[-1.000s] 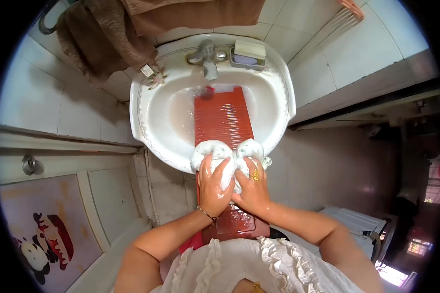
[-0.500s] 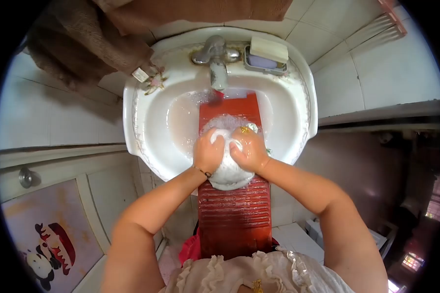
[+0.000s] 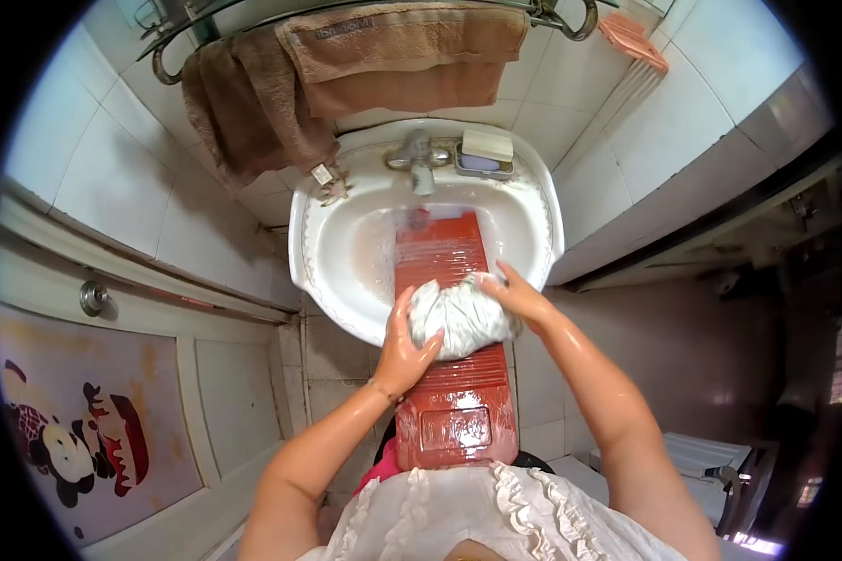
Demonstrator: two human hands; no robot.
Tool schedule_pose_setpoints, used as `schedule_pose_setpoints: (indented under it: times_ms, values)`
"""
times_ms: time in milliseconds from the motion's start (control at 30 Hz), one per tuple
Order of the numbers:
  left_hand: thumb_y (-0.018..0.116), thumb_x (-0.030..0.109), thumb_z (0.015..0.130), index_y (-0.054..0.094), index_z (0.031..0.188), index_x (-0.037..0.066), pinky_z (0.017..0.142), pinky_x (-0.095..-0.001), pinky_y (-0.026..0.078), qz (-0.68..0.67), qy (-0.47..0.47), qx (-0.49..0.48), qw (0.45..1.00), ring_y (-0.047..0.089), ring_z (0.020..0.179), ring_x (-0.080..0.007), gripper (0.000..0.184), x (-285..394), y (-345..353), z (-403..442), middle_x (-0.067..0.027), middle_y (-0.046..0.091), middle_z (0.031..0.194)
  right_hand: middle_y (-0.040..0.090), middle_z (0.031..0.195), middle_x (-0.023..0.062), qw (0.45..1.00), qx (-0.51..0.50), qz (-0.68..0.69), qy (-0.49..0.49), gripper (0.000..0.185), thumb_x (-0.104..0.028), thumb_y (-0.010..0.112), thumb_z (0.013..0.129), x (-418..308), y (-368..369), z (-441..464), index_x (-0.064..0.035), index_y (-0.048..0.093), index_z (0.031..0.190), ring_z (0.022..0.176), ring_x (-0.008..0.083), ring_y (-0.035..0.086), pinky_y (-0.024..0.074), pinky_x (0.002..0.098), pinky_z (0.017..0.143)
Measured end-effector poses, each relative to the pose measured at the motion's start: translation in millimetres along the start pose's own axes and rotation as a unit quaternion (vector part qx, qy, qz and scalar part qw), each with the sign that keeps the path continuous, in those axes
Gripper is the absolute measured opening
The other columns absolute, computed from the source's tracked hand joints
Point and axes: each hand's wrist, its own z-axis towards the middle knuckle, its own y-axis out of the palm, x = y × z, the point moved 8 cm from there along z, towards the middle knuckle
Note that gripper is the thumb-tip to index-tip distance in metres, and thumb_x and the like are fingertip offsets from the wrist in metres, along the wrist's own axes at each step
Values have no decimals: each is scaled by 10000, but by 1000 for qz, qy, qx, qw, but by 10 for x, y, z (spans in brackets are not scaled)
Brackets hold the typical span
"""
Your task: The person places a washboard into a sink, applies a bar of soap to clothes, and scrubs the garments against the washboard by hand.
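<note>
Between your spread left fingers [image 3: 401,313] and right fingers [image 3: 512,280], their grip unclear, bunched white cloth [image 3: 460,320] crosses the red washboard [image 3: 456,397].

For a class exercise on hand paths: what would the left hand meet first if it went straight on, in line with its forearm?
The left hand would most likely meet the bunched white cloth, right beside it on the ridged red washboard; one view leaves depth unclear.
</note>
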Motion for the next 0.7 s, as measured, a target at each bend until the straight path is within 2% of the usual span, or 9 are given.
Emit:
schedule_pose_setpoints:
  times_ms: [67, 133, 200, 267, 367, 467, 533, 633, 700]
  values:
    - [743, 285, 861, 263, 1473, 0, 957, -372, 447, -131, -248, -106, 954, 561, 1094, -200, 828, -243, -102, -228, -151, 600, 1150, 532, 1338, 264, 987, -117, -108, 17, 946, -502, 743, 791, -92, 87, -399, 95, 372, 1424, 1262, 296, 514, 395, 362, 1061]
    - [744, 289, 859, 324, 1431, -47, 969, -365, 454, -247, -260, -175, 917, 586, 1114, -239, 786, -188, -68, -308, -179, 615, 1193, 625, 1216, 215, 983, -132, -119, -36, 743, -480, 749, 771, -358, 201, -760, -3, 568, 1310, 1178, 314, 568, 424, 379, 1022]
    - [734, 314, 866, 428, 1374, -33, 981, -351, 450, -52, -192, -250, 948, 583, 1157, -246, 687, -220, -79, -404, -202, 630, 1196, 653, 1099, 177, 940, -47, -291, -173, 549, -415, 742, 777, -403, 170, -801, -107, 653, 1223, 1092, 344, 583, 444, 425, 964]
    - [734, 304, 841, 552, 1291, 24, 997, -351, 442, 39, -187, -240, 952, 580, 1190, -269, 561, 26, -235, -183, -210, 622, 1239, 624, 1005, 168, 889, 30, -368, -272, 385, -310, 765, 758, -711, 127, -845, -89, 695, 1065, 1013, 322, 575, 439, 411, 898]
    - [546, 0, 727, 610, 1207, 50, 948, -433, 455, 141, 99, -15, 985, 571, 1057, -397, 487, 654, -566, 411, -213, 633, 1110, 578, 1189, 170, 807, 170, -418, -381, 261, -173, 744, 752, -1396, -11, -1032, -46, 676, 970, 1102, 347, 533, 428, 439, 934]
    - [545, -84, 680, 611, 1158, 46, 924, -408, 427, 17, 178, 50, 983, 534, 998, -375, 500, 1316, -770, 632, -174, 580, 1032, 519, 1333, 152, 840, 187, -246, -445, 288, -49, 637, 730, -1831, -160, -1222, -50, 659, 1018, 1240, 345, 478, 352, 437, 1048]
    - [535, -115, 669, 609, 1146, 46, 923, -405, 415, 35, 224, 30, 974, 514, 998, -374, 509, 1348, -728, 507, -177, 538, 1027, 507, 1354, 135, 877, 143, -129, -440, 304, -1, 588, 733, -1733, -160, -1273, -40, 644, 1029, 1264, 327, 470, 402, 406, 1028]
    - [484, -61, 691, 638, 1137, 70, 1019, -411, 390, 77, 196, -187, 960, 469, 1116, -408, 490, 977, -449, 90, -232, 450, 1189, 520, 1378, 121, 924, 40, -133, -355, 277, -12, 567, 764, -1011, -44, -1131, -53, 645, 1027, 1285, 295, 470, 412, 379, 1039]
    - [494, -15, 757, 653, 1102, 64, 1026, -398, 407, 10, 122, -393, 911, 506, 1158, -379, 388, 238, -206, -326, -200, 537, 1154, 663, 1165, 105, 948, -91, -166, -256, 232, 10, 544, 766, -371, 94, -1009, -51, 678, 945, 1186, 255, 569, 422, 372, 1023]
